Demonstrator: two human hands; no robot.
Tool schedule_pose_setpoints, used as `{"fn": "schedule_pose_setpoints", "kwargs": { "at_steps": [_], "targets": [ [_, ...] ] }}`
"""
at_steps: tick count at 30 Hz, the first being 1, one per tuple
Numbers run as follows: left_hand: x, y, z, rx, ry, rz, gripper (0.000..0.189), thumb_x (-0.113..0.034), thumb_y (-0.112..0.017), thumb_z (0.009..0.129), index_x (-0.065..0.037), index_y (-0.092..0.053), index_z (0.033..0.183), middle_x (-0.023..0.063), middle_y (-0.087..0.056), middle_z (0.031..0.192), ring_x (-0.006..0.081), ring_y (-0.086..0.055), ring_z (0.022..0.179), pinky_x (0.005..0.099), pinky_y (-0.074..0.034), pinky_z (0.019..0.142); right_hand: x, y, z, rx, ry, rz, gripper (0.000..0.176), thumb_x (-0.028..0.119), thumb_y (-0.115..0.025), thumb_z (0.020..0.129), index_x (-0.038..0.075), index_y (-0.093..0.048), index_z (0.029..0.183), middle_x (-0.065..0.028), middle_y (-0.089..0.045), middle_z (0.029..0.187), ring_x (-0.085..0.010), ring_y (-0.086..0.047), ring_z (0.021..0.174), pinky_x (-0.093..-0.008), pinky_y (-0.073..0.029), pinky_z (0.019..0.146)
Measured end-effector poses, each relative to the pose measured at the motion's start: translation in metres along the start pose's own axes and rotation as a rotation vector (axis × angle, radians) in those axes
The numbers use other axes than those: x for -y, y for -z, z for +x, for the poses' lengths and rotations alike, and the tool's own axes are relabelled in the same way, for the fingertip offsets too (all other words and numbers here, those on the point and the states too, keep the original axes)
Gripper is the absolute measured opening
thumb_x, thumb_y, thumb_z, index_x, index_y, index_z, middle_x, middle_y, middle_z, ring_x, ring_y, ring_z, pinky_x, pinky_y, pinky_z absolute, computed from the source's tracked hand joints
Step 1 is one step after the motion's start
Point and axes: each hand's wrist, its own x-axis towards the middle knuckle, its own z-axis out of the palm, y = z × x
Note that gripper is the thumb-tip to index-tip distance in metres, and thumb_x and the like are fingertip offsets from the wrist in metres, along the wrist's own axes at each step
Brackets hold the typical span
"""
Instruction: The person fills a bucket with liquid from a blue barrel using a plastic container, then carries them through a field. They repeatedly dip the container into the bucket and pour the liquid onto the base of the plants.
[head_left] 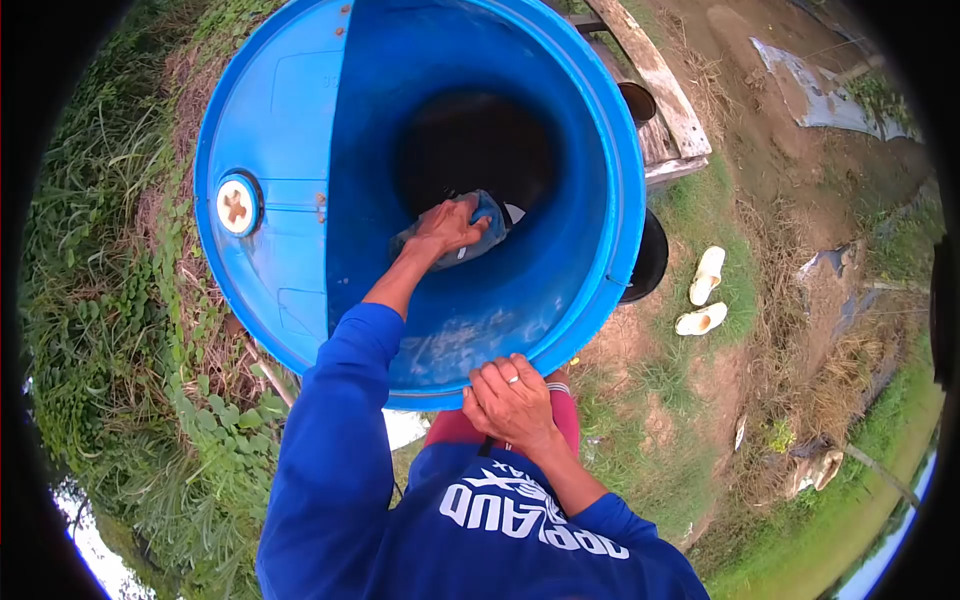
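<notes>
We saw a big blue barrel [565,190] that lay tilted with its open mouth toward the person. The left hand [448,228] was deep inside the barrel. Its fingers were bent and spread over a blue-grey cloth [490,213] and pressed it flat on the inner wall, near the dark bottom. The right hand [512,400] was outside, at the near rim. It was closed over the edge, with the fingers curled on the rim and a ring on one finger. Both arms were in blue long sleeves.

On the outer top of the barrel we noticed a white screw cap [238,205]. Behind the barrel a black pot [652,262] stood on the ground, just beside a wooden plank [660,85]. A pair of pale sandals [705,295] lay on the grass, apart from the barrel.
</notes>
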Motion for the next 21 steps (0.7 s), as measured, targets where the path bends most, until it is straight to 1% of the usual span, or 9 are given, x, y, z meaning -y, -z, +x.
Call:
{"fn": "schedule_pose_setpoints", "kwargs": {
  "at_steps": [3,6,8,10,14,16,19,20,21],
  "targets": [
    [0.031,-0.064,0.060,0.079,-0.058,0.101,0.050,-0.040,-0.052,0.087,-0.006,-0.053,0.124,0.0236,-0.063,0.108,0.0389,-0.058,0.107,0.0462,-0.045,0.092,0.005,-0.001,-0.006,0.088,-0.077,-0.044,0.021,0.026,-0.060,0.079,0.006,-0.063,0.086,-0.0059,-0.059,0.084,-0.0197,-0.058,0.090,-0.0351,-0.042,0.091],
    [0.069,-0.143,0.112,0.046,-0.128,0.183,0.050,-0.041,-0.051,0.087,-0.008,-0.051,0.124,0.0231,-0.063,0.110,0.0404,-0.058,0.108,0.0487,-0.045,0.093,0.011,-0.002,-0.008,0.112,-0.147,-0.072,0.021,0.028,-0.060,0.080,0.009,-0.064,0.089,-0.0039,-0.061,0.090,-0.0174,-0.059,0.093,-0.0338,-0.040,0.093],
    [0.078,-0.170,0.132,0.021,-0.152,0.241,0.050,-0.041,-0.051,0.087,-0.007,-0.052,0.124,0.0234,-0.063,0.110,0.0408,-0.058,0.107,0.0502,-0.045,0.093,0.015,-0.005,-0.011,0.113,-0.199,-0.102,0.021,0.030,-0.060,0.079,0.013,-0.066,0.090,-0.0011,-0.062,0.091,-0.0147,-0.059,0.095,-0.0328,-0.036,0.099],
    [0.084,-0.190,0.143,0.175,-0.077,0.242,0.051,-0.040,-0.053,0.085,-0.007,-0.051,0.123,0.0229,-0.063,0.110,0.0404,-0.060,0.105,0.0513,-0.047,0.090,0.018,-0.009,-0.015,0.103,-0.208,-0.131,0.021,0.030,-0.060,0.079,0.013,-0.066,0.089,-0.0004,-0.062,0.090,-0.0142,-0.059,0.095,-0.0327,-0.034,0.100],
    [0.096,-0.221,0.159,0.134,-0.104,0.200,0.046,-0.037,-0.054,0.083,-0.006,-0.055,0.117,0.0214,-0.065,0.104,0.0385,-0.063,0.097,0.0496,-0.049,0.087,0.019,-0.018,-0.030,0.097,-0.211,-0.186,0.020,0.032,-0.060,0.075,0.018,-0.069,0.086,0.0028,-0.064,0.089,-0.0108,-0.060,0.093,-0.0330,-0.029,0.105],
    [0.101,-0.236,0.169,0.109,-0.136,0.224,0.038,-0.034,-0.055,0.082,-0.007,-0.060,0.107,0.0181,-0.067,0.096,0.0365,-0.065,0.089,0.0469,-0.052,0.082,0.022,-0.019,-0.037,0.131,-0.207,-0.208,0.021,0.035,-0.060,0.073,0.023,-0.070,0.086,0.0054,-0.065,0.089,-0.0085,-0.061,0.091,-0.0331,-0.026,0.108],
    [0.106,-0.252,0.171,0.070,-0.202,0.278,0.032,-0.032,-0.055,0.082,-0.008,-0.063,0.100,0.0162,-0.068,0.092,0.0336,-0.066,0.089,0.0443,-0.052,0.081,0.023,-0.024,-0.060,0.185,-0.139,-0.249,0.022,0.036,-0.059,0.072,0.025,-0.069,0.088,0.0066,-0.065,0.092,-0.0080,-0.061,0.092,-0.0329,-0.026,0.107],
    [0.103,-0.257,0.174,0.066,-0.195,0.273,0.032,-0.032,-0.055,0.082,-0.008,-0.063,0.100,0.0162,-0.068,0.092,0.0336,-0.066,0.089,0.0443,-0.052,0.081,0.023,-0.026,-0.066,0.176,-0.127,-0.287,0.026,0.038,-0.054,0.078,0.026,-0.068,0.095,0.0063,-0.064,0.100,-0.0075,-0.061,0.095,-0.0323,-0.026,0.107],
    [0.102,-0.266,0.179,0.116,-0.108,0.323,0.029,-0.031,-0.056,0.081,-0.010,-0.065,0.099,0.0129,-0.067,0.099,0.0290,-0.065,0.095,0.0405,-0.051,0.084,0.022,-0.028,-0.072,0.178,-0.119,-0.286,0.026,0.038,-0.054,0.078,0.026,-0.068,0.095,0.0063,-0.064,0.100,-0.0075,-0.061,0.095,-0.0323,-0.026,0.107]
  ]
}}
